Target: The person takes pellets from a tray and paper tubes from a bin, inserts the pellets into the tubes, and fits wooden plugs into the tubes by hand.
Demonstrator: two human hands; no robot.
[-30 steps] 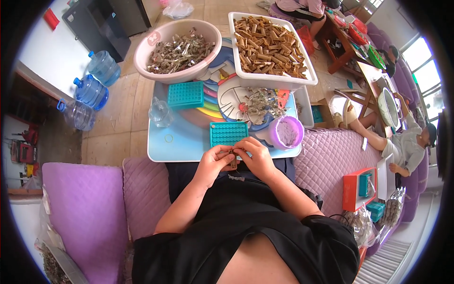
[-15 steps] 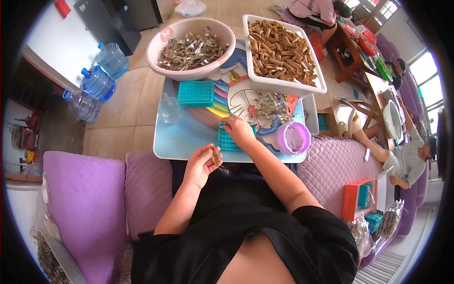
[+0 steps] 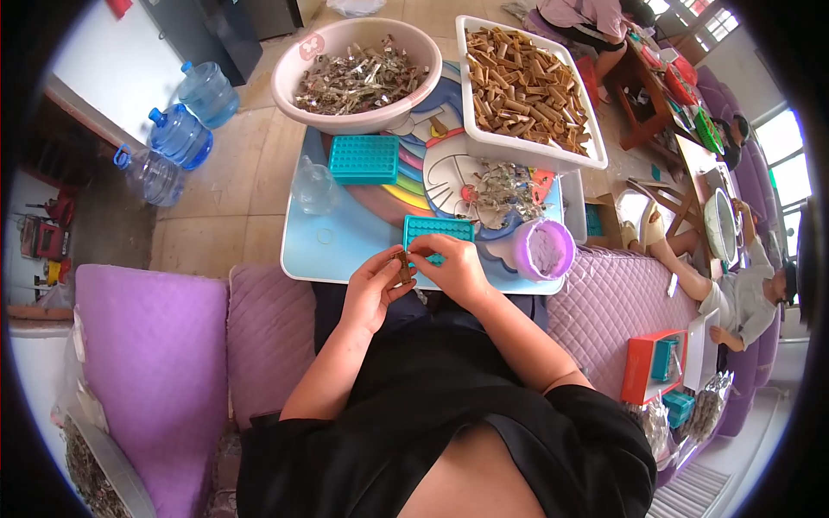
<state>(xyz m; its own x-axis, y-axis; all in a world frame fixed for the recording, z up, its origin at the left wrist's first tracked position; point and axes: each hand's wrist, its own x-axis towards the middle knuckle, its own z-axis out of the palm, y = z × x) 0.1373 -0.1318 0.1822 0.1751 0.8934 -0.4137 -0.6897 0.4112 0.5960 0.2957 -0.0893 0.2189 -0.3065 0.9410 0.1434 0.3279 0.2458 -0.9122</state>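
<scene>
Above my lap, at the table's near edge, my left hand (image 3: pixel 373 285) grips a small brown oblong piece (image 3: pixel 402 268) between thumb and fingers. My right hand (image 3: pixel 453 268) meets it there, its thumb and fingertips pinched at the piece's upper end; anything inside that pinch is too small to make out. Just beyond my right hand lies a teal tray with rows of small holes (image 3: pixel 439 228), partly covered by that hand. A lilac round tub (image 3: pixel 544 250) with a pale, whitish inside stands right of it. Behind the tub is a loose heap of small silvery pieces (image 3: pixel 505 194).
On the table (image 3: pixel 337 250) stand a pink basin (image 3: pixel 289 99) of silvery strips, a white bin (image 3: pixel 535 154) of brown pieces, stacked teal trays (image 3: pixel 363 161) and a clear plastic container (image 3: pixel 314 188). Water jugs (image 3: pixel 180 138) stand left; a seated person (image 3: pixel 743 298) is at right.
My right hand has come back from the teal tray toward me and now meets the brown piece in my left hand. My left hand has risen slightly. The view has shifted a little.
</scene>
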